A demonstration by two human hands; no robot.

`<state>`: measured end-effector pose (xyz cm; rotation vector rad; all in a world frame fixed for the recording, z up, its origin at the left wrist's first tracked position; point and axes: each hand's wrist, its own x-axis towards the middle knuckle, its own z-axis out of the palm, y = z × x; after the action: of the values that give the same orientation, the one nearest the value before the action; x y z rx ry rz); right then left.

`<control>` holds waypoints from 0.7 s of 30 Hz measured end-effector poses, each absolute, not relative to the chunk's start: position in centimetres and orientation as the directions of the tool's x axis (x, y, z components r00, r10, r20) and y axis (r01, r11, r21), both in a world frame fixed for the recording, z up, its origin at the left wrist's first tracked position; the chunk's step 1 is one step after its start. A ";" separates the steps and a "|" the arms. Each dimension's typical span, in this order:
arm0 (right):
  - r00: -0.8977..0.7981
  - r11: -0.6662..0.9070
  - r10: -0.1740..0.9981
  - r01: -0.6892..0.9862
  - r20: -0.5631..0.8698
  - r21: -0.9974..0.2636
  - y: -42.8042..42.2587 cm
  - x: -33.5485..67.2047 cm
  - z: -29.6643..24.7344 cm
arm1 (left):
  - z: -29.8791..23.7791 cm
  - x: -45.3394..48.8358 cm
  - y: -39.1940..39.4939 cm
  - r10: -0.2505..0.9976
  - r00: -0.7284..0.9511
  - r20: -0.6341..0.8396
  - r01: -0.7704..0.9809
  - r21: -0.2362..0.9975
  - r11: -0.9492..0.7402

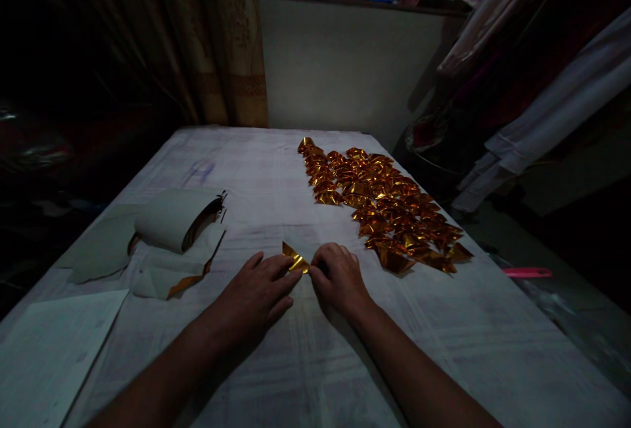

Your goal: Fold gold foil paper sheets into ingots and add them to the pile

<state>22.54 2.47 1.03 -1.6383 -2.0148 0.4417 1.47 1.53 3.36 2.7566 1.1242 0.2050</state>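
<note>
Gold foil piece lies left of the foil pile's near end. Long axis slants: far tip left, near tip toward the pile side. Our right hand, between piece and pile, appears to pinch that near tip; our left hand, fingers spread, presses the near edge. Both equally close.

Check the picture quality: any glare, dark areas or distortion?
Head view: dim throughout, upper left nearly black; head view: bright glints on the gold foil pieces; head view: the tablecloth widens strongly toward the camera, likely lens stretch.
</note>
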 end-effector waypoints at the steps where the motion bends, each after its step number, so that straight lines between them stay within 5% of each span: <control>1: -0.149 0.222 0.973 0.813 0.177 -0.538 2.4 22.5 1.0 | 3.4 1.5 1.6 0.701 0.710 0.067 0.680 0.193 -0.707; 21: -0.150 0.252 0.962 0.816 0.230 -0.520 2.5 22.5 0.4 | 2.9 1.7 1.5 0.723 0.686 0.086 0.701 0.188 -0.688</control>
<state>22.55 2.46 0.41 -1.6109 -2.0151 0.3717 1.69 1.49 2.87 2.7542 1.1700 0.2314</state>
